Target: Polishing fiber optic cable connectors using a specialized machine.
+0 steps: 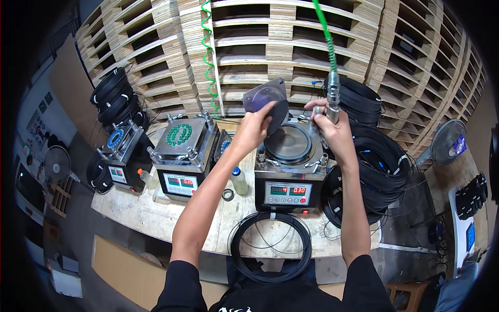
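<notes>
My fingers (267,110) pinch a round dark disc (278,115) at the left hand (253,129), and the right hand (332,127) is wrapped tight around a metal air nozzle (332,99).

Behind everything rises a wall of stacked wooden pallets (291,47), pale and slatted, bending toward the rim. Heaped black cable coils (382,161) crowd my right forearm, and 1 loose coil (270,247) hangs over the worn table (156,213). 3 boxy steel machines stand in a row; the nearest machine (288,169) sits under my hands, its round plate (287,143) bare and its square lid (264,94) tilted up behind the disc. The middle machine (183,156) carries green pieces. A green hose (325,31) runs off the top edge. A small bottle (239,181) stands between machines. My wrist hides part of the disc.
</notes>
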Motion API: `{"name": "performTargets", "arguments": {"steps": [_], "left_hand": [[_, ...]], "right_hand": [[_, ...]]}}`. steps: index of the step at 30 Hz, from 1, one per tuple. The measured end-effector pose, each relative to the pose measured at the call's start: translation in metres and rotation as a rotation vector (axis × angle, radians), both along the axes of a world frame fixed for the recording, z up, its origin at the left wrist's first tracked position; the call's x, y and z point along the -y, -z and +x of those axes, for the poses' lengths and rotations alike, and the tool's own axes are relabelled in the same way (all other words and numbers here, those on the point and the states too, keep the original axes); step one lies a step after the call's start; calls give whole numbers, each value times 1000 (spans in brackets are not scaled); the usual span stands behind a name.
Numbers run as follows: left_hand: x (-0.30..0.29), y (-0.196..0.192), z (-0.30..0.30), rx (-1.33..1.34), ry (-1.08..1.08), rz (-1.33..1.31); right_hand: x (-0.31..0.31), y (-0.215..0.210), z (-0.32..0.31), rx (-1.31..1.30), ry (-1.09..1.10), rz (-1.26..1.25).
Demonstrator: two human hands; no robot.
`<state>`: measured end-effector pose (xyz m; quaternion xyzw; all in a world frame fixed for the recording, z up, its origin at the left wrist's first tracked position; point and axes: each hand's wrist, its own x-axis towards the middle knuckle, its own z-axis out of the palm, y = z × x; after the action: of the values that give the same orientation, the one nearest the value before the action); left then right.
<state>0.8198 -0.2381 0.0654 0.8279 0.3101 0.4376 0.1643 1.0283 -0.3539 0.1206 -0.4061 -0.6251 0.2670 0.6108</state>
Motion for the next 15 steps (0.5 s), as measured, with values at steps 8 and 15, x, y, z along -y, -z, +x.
{"name": "performTargets", "arguments": {"steps": [8, 15], "left_hand": [[24, -3, 13, -624, 170, 145], [1, 15, 8, -771, 337, -145]], "right_hand": [[14, -4, 31, -80, -74, -260], [7, 0, 52, -98, -13, -304]]}}
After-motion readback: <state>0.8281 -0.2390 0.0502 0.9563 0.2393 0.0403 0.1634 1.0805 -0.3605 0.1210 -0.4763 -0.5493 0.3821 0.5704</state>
